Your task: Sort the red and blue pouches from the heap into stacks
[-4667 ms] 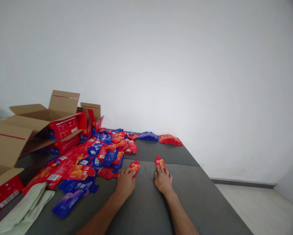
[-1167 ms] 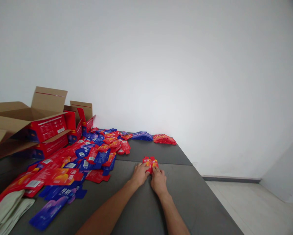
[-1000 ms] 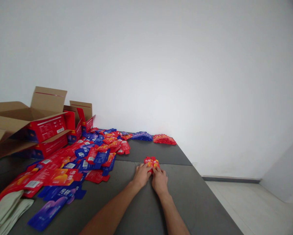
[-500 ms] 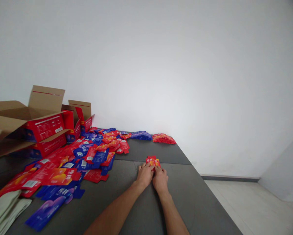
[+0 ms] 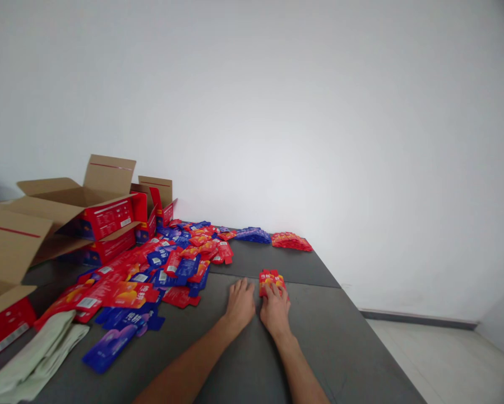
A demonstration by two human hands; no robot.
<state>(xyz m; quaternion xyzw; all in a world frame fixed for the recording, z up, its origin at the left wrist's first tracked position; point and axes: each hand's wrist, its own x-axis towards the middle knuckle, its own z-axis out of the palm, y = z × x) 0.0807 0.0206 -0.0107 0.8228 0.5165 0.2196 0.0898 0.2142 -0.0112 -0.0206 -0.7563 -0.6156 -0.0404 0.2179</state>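
Note:
Two or more flat red cartons (image 5: 270,276) with orange pictures and white lettering lie overlapped on the dark table, just beyond my right hand. My right hand (image 5: 276,310) has its fingers over their near part and holds them against the tabletop; part of them is hidden underneath. To their left, apart from them, my left hand (image 5: 240,303) rests on the table with fingers stretched forward, holding nothing.
Loose red and blue flat cartons (image 5: 136,294) spread over the left side. Behind are fanned stacks, one blue (image 5: 254,235) and one red (image 5: 291,241). Open cardboard boxes (image 5: 109,219) stand far left, near folded pale cloth (image 5: 37,356). The table's right edge drops to the floor.
My left hand has let go of the red cartons and moved left, while my right hand stays on them. The view has turned slightly left, showing more of the boxes.

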